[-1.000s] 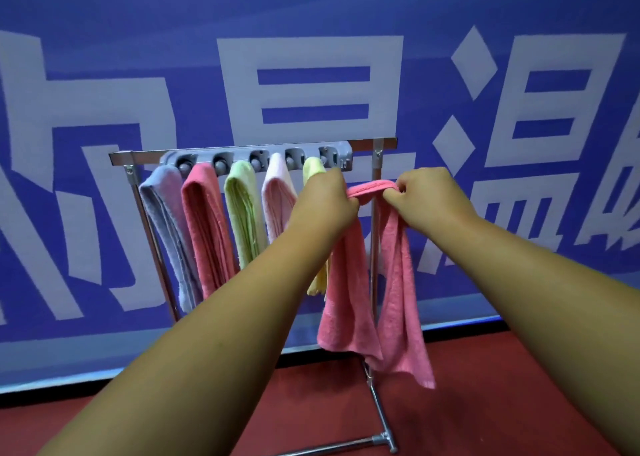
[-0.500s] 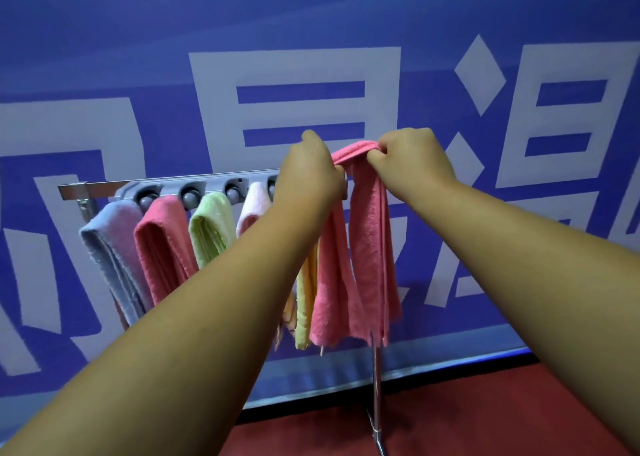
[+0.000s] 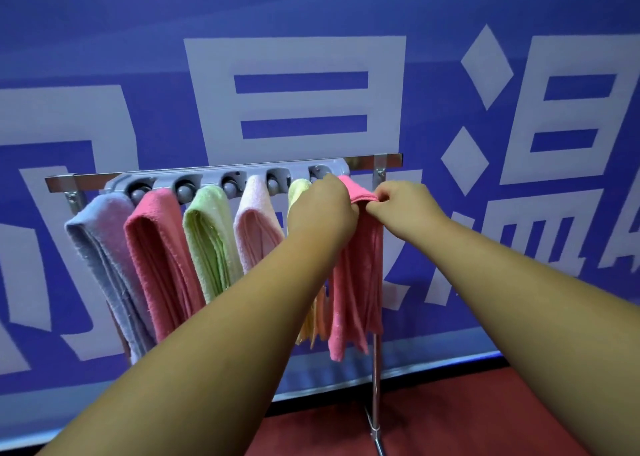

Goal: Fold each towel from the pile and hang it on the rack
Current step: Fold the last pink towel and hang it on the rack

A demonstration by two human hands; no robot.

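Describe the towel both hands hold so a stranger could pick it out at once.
Before the blue banner stands a metal rack with a row of folded towels. The held towel is the deep pink one at the right end. Unlike the other deep pink towel, second from left, it has the left hand and right hand pinching its top fold.

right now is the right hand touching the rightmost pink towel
Touching: head view shows the right hand pinching the rightmost pink towel at its top fold.
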